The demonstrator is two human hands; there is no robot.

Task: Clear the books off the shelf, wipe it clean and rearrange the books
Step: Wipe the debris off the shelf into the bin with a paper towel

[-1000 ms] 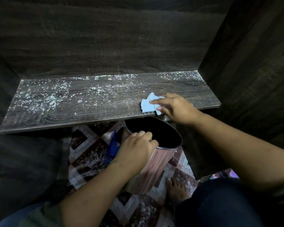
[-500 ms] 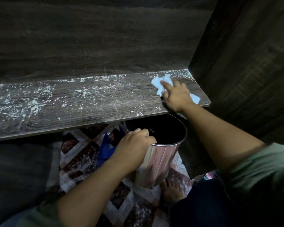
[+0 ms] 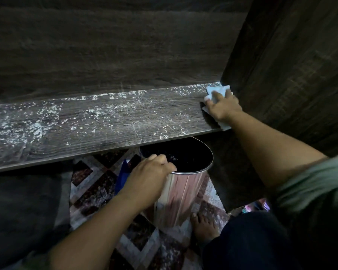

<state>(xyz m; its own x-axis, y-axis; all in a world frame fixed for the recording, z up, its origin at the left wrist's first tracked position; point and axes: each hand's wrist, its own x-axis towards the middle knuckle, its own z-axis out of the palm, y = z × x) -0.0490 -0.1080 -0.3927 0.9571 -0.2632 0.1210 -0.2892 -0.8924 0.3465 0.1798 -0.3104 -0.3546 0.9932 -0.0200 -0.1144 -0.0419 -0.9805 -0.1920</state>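
The dark wooden shelf (image 3: 105,121) is bare of books and strewn with white dust and crumbs, thickest at its left end. My right hand (image 3: 223,108) presses a light blue cloth (image 3: 216,90) flat onto the shelf's far right back corner, fingers spread over it. Below the shelf's front edge, my left hand (image 3: 150,174) grips the rim of a shiny metal bin (image 3: 181,193), which is tilted with its dark mouth under the edge. No books are in view.
The cabinet's side wall (image 3: 291,75) rises right beside the cloth, and the back panel (image 3: 105,45) closes off the rear. A patterned rug (image 3: 98,184) covers the floor, with a blue object (image 3: 122,180) behind my left hand and a bare foot (image 3: 203,225) by the bin.
My right hand slid the cloth from the shelf's front middle back and right into the far corner. My left hand kept its grip on the bin rim.
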